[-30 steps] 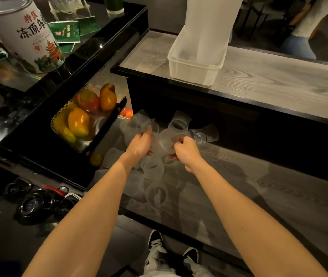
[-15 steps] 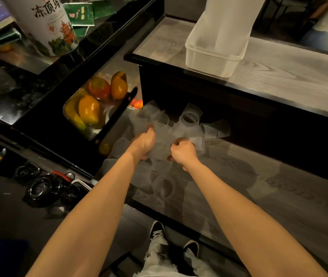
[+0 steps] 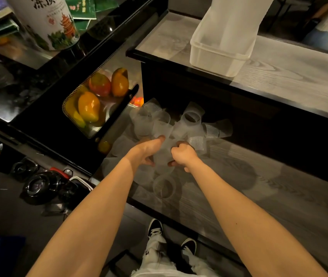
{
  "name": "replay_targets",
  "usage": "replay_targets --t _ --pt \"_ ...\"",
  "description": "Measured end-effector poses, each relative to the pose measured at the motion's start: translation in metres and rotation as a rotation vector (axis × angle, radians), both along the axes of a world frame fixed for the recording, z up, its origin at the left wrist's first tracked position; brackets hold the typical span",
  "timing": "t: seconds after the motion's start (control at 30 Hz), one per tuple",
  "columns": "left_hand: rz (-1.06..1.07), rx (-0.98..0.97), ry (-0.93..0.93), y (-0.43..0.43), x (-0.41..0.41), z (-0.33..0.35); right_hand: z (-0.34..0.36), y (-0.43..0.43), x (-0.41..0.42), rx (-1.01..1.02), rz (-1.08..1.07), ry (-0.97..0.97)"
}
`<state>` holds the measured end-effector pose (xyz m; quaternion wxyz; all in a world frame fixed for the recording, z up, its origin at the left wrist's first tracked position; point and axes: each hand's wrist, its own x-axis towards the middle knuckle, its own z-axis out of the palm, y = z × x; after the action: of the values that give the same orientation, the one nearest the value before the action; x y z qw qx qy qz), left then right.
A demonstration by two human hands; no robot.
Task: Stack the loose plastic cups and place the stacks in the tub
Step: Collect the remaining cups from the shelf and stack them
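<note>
I see the grey wood lower shelf (image 3: 279,196) w/ loose frosted cups (image 3: 191,118) piled at its left end. Tub (image 3: 217,54) sits on the upper shelf, w/ a tall cup stack (image 3: 237,19) standing in it. Left hand (image 3: 145,152) & right hand (image 3: 183,154) both closed around one frosted cup (image 3: 164,150) btwn them.

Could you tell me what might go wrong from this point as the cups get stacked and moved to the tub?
1. Both hands, left and right, close on one cup inside a crowded pile; pulling it out may knock neighbouring loose cups around.
2. A cup lies near the lower shelf's front edge and could roll off onto the floor.
3. The tub sits on the upper surface close to its edge, so a careless drop could push it off.
</note>
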<state>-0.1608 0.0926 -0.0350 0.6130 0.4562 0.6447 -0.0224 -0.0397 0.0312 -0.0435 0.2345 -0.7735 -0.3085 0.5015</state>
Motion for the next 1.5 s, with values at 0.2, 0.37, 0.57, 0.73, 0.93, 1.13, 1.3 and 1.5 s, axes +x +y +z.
replay_targets --t 0.2,0.37,0.57,0.73,0.93,1.13,1.3,1.5 --pt "0.054 0.119 -0.006 0.002 0.000 -0.003 0.000 -0.003 0.007 0.068 0.059 -0.168" --pt "-0.034 0.251 0.027 -0.003 0.003 0.000 0.004 -0.010 0.013 0.086 0.066 -0.184" --pt "-0.138 0.294 -0.005 -0.009 0.003 -0.002 -0.001 -0.021 0.018 0.125 0.086 -0.169" --pt "-0.176 0.383 0.060 -0.013 0.008 0.002 -0.002 -0.026 0.019 0.091 0.082 -0.155" --pt "-0.116 0.414 0.153 -0.009 0.006 0.004 -0.003 -0.026 0.016 0.087 0.066 -0.134" --pt "-0.188 0.402 0.209 -0.008 0.009 0.004 -0.009 -0.022 0.015 0.029 0.106 -0.113" --pt "-0.308 0.447 0.268 -0.006 0.013 -0.002 -0.015 -0.021 0.018 0.033 0.196 -0.210" --pt "-0.344 0.411 0.279 -0.006 0.019 -0.013 -0.020 -0.020 0.021 -0.032 0.173 -0.251"
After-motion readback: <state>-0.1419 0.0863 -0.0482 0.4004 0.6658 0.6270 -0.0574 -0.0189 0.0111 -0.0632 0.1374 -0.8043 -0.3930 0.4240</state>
